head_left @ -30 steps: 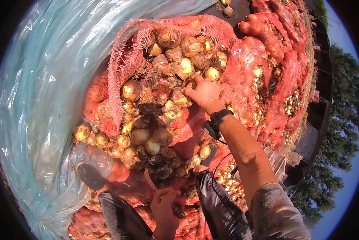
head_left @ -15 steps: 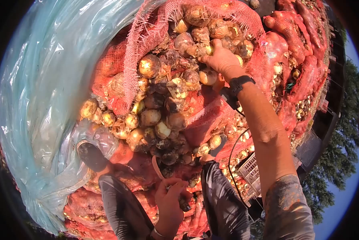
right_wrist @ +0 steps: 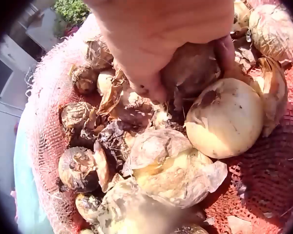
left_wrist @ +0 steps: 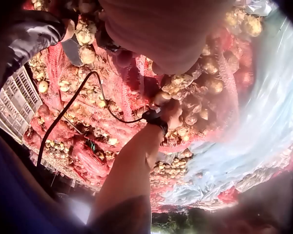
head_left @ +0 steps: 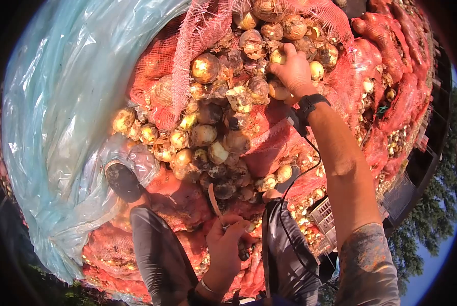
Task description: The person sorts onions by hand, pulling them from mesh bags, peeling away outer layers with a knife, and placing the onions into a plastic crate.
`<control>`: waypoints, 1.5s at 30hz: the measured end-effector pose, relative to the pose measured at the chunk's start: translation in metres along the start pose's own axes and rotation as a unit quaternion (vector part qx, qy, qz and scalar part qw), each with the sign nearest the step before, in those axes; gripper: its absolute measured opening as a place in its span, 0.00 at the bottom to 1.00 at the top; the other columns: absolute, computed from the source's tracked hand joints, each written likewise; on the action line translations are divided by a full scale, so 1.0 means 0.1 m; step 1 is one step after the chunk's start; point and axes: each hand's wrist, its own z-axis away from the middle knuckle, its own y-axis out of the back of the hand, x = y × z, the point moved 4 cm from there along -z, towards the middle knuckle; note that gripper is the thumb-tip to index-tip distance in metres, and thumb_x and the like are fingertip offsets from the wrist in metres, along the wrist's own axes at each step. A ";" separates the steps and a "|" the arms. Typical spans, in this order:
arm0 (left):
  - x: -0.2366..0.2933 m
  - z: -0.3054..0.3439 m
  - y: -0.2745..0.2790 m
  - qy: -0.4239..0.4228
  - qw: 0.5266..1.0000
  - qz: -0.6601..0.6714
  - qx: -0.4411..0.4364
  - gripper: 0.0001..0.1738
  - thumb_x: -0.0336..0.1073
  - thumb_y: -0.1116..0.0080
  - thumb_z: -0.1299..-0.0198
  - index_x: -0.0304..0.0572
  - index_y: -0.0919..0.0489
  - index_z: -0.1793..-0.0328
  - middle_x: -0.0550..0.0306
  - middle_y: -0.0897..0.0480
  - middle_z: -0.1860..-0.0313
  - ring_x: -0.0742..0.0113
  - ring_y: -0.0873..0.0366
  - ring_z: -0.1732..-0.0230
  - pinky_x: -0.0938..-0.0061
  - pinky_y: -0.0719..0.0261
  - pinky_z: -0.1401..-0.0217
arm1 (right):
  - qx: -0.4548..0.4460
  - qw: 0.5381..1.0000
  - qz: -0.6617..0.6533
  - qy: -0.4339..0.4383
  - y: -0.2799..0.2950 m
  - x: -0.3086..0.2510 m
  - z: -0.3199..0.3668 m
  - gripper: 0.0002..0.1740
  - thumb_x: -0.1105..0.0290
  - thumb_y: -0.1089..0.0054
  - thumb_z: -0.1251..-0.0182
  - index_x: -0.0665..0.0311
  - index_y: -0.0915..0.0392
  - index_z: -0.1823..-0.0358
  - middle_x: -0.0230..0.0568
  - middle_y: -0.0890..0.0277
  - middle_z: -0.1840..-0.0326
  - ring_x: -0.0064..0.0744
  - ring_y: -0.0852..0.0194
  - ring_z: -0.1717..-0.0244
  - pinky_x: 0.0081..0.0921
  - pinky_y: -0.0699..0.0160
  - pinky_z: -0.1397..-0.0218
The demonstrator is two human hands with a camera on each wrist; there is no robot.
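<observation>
My right hand [head_left: 293, 74] reaches into an open red mesh sack [head_left: 185, 56] full of onions. In the right wrist view its fingers and thumb curl round a brown-skinned onion [right_wrist: 193, 68], largely covered by the hand. A smooth pale onion [right_wrist: 224, 118] lies right beside it, and a partly peeled onion [right_wrist: 173, 175] lies below. Low between the knees, my left hand [head_left: 226, 250] grips a knife, its thin curved blade [head_left: 214, 201] pointing up toward the pile. Most of the handle is hidden by the fingers.
Crumpled blue plastic sheeting [head_left: 75, 127] spreads along the left. More red sacks [head_left: 391, 76] lie at the right, with a plastic crate [head_left: 323, 219] near the right knee. A black cable [head_left: 294, 178] runs from the right wrist. A shoe [head_left: 124, 181] rests beside the onions.
The head view has shifted, moving the pile up and to the right. My right hand has moved slightly farther into the sack, from one onion to another. The left hand keeps holding the knife.
</observation>
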 end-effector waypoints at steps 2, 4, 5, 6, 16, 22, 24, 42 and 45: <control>-0.06 -0.02 -0.04 0.005 0.999 0.008 0.042 0.05 0.30 0.42 0.36 0.38 0.22 0.57 0.50 0.16 0.68 0.69 0.22 0.81 0.76 0.26 0.81 | 0.005 0.990 -0.141 0.027 0.09 0.17 0.08 0.37 0.59 0.28 0.53 0.58 0.28 0.38 0.58 0.26 0.43 0.55 0.27 0.40 0.41 0.26 0.36; -0.07 -0.04 -0.11 -0.009 1.000 -0.001 0.017 0.05 0.29 0.40 0.38 0.38 0.23 0.57 0.52 0.16 0.69 0.69 0.22 0.81 0.77 0.27 0.81 | -0.032 0.979 -0.201 0.010 0.28 0.14 0.33 0.35 0.60 0.30 0.56 0.60 0.26 0.42 0.60 0.25 0.45 0.55 0.24 0.42 0.40 0.26 0.36; -0.08 -0.01 -0.10 -0.009 1.000 -0.006 0.018 0.07 0.27 0.38 0.41 0.38 0.23 0.57 0.54 0.17 0.70 0.69 0.21 0.80 0.77 0.28 0.80 | -0.023 0.979 -0.195 0.051 0.40 0.12 0.50 0.33 0.61 0.31 0.56 0.60 0.25 0.44 0.58 0.24 0.46 0.55 0.24 0.43 0.40 0.26 0.37; -0.08 0.00 -0.13 -0.008 1.000 -0.011 0.009 0.07 0.27 0.38 0.41 0.38 0.23 0.57 0.54 0.17 0.70 0.69 0.21 0.80 0.77 0.28 0.80 | -0.025 0.985 -0.152 0.084 0.55 0.13 0.69 0.33 0.62 0.31 0.56 0.57 0.25 0.44 0.57 0.25 0.46 0.55 0.24 0.43 0.40 0.25 0.38; -0.10 -0.03 -0.20 -0.019 0.999 -0.050 -0.004 0.06 0.31 0.42 0.36 0.39 0.24 0.56 0.49 0.17 0.66 0.63 0.20 0.79 0.69 0.21 0.80 | -0.045 0.948 0.011 -0.315 2.12 3.25 4.14 0.32 0.66 0.25 0.61 0.59 0.25 0.48 0.49 0.23 0.49 0.54 0.25 0.47 0.43 0.23 0.42; -0.04 -0.03 -0.22 -0.015 0.999 -0.041 0.022 0.06 0.30 0.41 0.36 0.39 0.24 0.56 0.48 0.16 0.65 0.63 0.19 0.78 0.70 0.20 0.80 | -0.082 0.937 0.208 -0.269 1.98 4.01 4.28 0.28 0.64 0.25 0.55 0.66 0.19 0.51 0.53 0.24 0.46 0.57 0.26 0.42 0.44 0.24 0.41; -0.03 -0.06 -0.23 -0.019 0.999 -0.037 0.016 0.05 0.29 0.42 0.36 0.39 0.24 0.56 0.48 0.16 0.65 0.63 0.19 0.78 0.69 0.20 0.80 | -0.082 0.976 0.111 -0.169 1.54 3.29 3.28 0.26 0.62 0.30 0.48 0.62 0.20 0.46 0.52 0.23 0.44 0.55 0.24 0.43 0.45 0.23 0.42; 0.20 -0.04 -0.06 0.014 0.998 0.023 0.050 0.10 0.26 0.37 0.43 0.36 0.24 0.57 0.51 0.17 0.69 0.66 0.20 0.80 0.74 0.28 0.81 | -0.152 0.948 0.230 0.156 0.34 -0.64 -0.05 0.20 0.54 0.43 0.32 0.52 0.32 0.43 0.44 0.15 0.57 0.45 0.15 0.51 0.42 0.18 0.54; 0.15 -0.05 -0.08 0.019 0.997 0.043 0.065 0.10 0.27 0.36 0.43 0.37 0.24 0.57 0.51 0.17 0.70 0.66 0.20 0.80 0.74 0.28 0.81 | -0.156 0.937 0.276 0.145 0.53 0.06 0.08 0.22 0.48 0.42 0.34 0.48 0.32 0.44 0.44 0.16 0.68 0.52 0.16 0.62 0.47 0.20 0.62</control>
